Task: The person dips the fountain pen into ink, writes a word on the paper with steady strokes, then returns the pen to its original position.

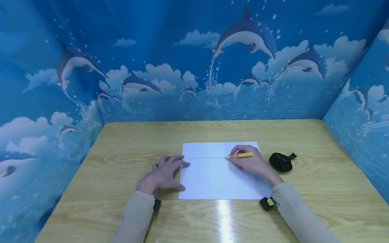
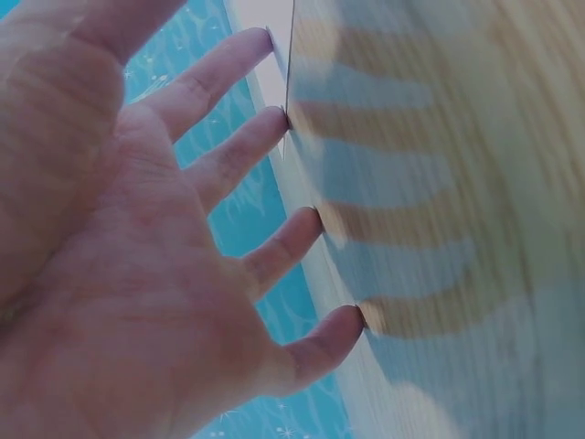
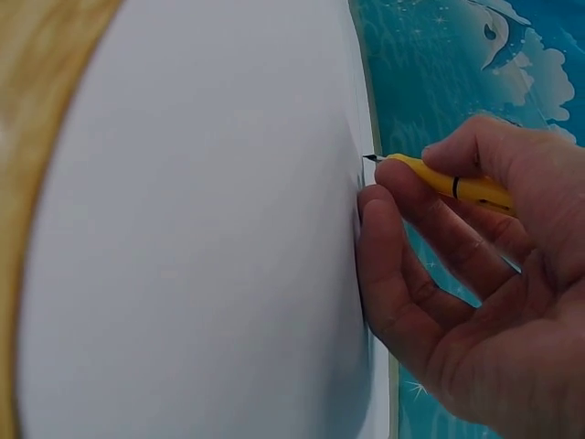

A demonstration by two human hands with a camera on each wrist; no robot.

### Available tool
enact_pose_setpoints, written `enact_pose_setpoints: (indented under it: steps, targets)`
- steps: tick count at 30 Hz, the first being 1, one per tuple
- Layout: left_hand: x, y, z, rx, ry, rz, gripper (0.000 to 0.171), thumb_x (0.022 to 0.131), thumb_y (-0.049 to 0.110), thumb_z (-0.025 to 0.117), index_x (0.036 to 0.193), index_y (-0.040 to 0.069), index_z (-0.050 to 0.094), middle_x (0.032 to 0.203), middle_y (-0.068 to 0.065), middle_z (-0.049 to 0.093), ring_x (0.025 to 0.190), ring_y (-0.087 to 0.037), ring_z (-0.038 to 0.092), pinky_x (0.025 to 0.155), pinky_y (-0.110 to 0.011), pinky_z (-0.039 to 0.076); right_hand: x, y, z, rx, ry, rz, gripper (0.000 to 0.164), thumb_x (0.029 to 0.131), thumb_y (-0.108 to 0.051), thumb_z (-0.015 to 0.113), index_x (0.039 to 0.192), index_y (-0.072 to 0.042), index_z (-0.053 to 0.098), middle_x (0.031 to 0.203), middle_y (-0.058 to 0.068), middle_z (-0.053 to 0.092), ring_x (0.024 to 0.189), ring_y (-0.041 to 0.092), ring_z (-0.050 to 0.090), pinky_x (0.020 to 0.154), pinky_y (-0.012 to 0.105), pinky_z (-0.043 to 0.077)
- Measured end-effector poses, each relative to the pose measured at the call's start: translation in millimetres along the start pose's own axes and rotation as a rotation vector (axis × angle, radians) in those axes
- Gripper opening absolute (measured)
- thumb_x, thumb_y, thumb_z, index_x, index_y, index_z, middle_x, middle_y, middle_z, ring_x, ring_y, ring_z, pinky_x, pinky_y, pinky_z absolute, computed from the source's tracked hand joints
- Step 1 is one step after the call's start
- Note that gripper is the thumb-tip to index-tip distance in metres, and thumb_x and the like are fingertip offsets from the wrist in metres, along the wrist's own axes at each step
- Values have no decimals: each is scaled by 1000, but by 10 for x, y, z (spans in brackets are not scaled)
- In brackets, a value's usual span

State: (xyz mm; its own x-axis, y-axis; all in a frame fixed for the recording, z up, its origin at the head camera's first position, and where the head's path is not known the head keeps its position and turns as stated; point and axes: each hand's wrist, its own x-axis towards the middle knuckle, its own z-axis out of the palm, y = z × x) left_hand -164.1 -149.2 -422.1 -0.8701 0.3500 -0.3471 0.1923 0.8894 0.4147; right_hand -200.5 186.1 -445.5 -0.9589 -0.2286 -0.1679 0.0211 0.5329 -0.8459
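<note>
A white sheet of paper (image 1: pixel 209 179) lies on the table, with a thin straight line (image 1: pixel 206 158) across its upper part. My right hand (image 1: pixel 250 161) pinches a yellow fountain pen (image 1: pixel 244 155) between thumb and fingers. In the right wrist view the pen's dark nib (image 3: pixel 371 157) points at the paper, and in the head view it sits at the line's right end. My left hand (image 1: pixel 165 173) rests with spread fingers at the sheet's left edge. The left wrist view shows its fingertips (image 2: pixel 274 114) down on the paper's edge and the wood; nothing is held there.
Right of the paper lies a black rounded object (image 1: pixel 281 162) with a short strap or tab. The wooden table (image 1: pixel 136 141) is enclosed by a blue curtain (image 1: pixel 170 40) printed with dolphins. A bright light reflection falls on the wood in front of the sheet.
</note>
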Motion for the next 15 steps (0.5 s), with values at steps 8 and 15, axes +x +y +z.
enact_pose_setpoints:
  steps: [8,15]
  targets:
    - [7,3,0,-13,-4,0,76,79,39,88,146,35,54,169,5,28,155,-41,17,115,-77,17,-31,-14,-47,-10,2,32,11,92,-19,72,101,-12,71,73,7,67,61,18,60,57,30,53]
    - [-1,1,-1,-18,-6,6,76,79,39,88,147,34,54,169,5,28,154,-41,17,114,-78,17,-46,-7,-79,-40,5,63,13,92,-22,72,102,-14,71,75,6,68,62,16,60,58,29,53]
